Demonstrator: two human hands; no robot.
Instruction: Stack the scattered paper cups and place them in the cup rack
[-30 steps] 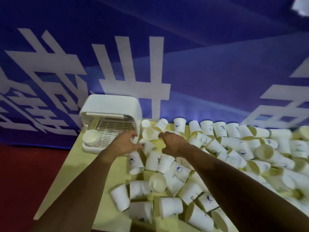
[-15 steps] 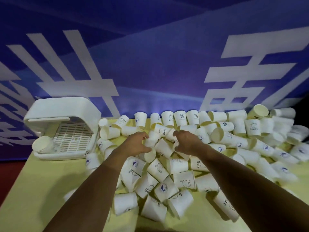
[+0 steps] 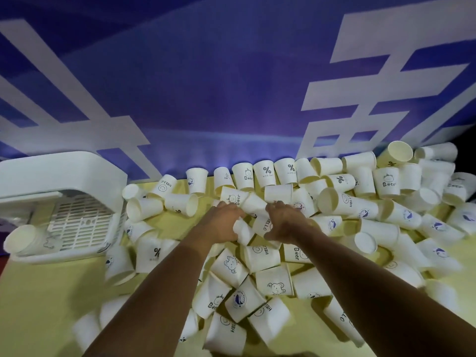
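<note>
Left hand [image 3: 222, 222] and right hand [image 3: 284, 221] each close their grip on white paper cups [image 3: 243, 231]; nest rims squarely before moving to the white plastic cup rack [image 3: 85, 181].

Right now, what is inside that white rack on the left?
Inside the cup rack a slatted white tray shows, and one stack of paper cups lies on its side at the front. The hood hides the back, so more cups there cannot be ruled out.

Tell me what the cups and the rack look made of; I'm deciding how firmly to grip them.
Cups: apparently thin paper, matte white with printed logos and cream insides; the task also calls them paper.
Rack: looks like molded plastic, smooth white with a slight sheen, rounded corners and a slotted grille inside.
Table: surface looks like a matte yellow cloth or sheet; I cannot tell which.
</note>
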